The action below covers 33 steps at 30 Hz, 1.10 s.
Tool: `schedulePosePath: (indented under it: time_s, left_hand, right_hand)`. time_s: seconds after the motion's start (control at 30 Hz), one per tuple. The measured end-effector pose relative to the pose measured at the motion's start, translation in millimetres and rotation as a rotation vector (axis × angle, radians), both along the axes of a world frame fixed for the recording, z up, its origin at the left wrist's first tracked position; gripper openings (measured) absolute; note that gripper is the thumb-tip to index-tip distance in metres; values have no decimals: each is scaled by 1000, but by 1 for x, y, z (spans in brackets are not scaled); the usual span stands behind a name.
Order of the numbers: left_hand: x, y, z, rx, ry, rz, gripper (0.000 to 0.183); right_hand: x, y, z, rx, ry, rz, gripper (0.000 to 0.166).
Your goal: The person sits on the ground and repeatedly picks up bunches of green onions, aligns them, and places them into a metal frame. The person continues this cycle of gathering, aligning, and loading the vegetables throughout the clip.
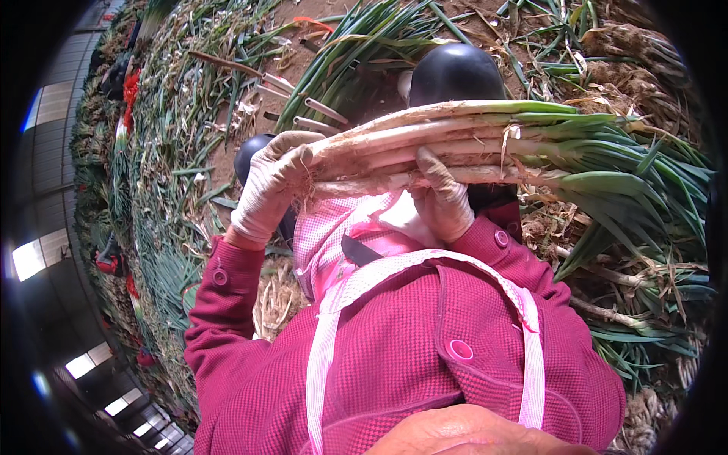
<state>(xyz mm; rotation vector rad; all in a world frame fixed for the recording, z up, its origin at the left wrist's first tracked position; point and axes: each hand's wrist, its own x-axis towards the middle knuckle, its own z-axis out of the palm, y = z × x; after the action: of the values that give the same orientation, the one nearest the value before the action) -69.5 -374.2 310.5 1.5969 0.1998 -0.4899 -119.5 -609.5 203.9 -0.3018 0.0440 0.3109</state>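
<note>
A bunch of long green onions [483,133] lies crosswise in front of my chest, white shanks to the left and green leaves fanning out to the right. My left hand [267,187], in a pale work glove, grips the root end, where dry rootlets hang. My right hand [446,199], gloved too, supports the shanks from below with its thumb on top. Soil and dry skin cling to the shanks. Beyond the bunch lies another heap of green onion leaves [341,62], beside pale tubes [325,111] with open ends.
Two black rounded shapes, probably boot toes, show past the onions: one on the right [458,74], one on the left [245,154]. More onions with roots [625,284] lie piled at right. Leaf scraps [187,114] cover the ground at left. A red strip [313,23] lies beyond.
</note>
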Motion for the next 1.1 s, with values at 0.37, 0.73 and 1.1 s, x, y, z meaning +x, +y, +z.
schedulePosePath:
  time_s: [0.37,0.73,1.1]
  left_hand:
    - [-20,21,-59,186,43,28,26]
    - [-10,17,-48,-8,-397,256,29]
    - [-1,17,-28,43,-532,188,27]
  right_hand:
    - [-11,23,-2,-264,101,352,57]
    - [-54,-77,49,-1203,-716,-164,49]
    - [24,-139,9,-1784,-984,-713,19]
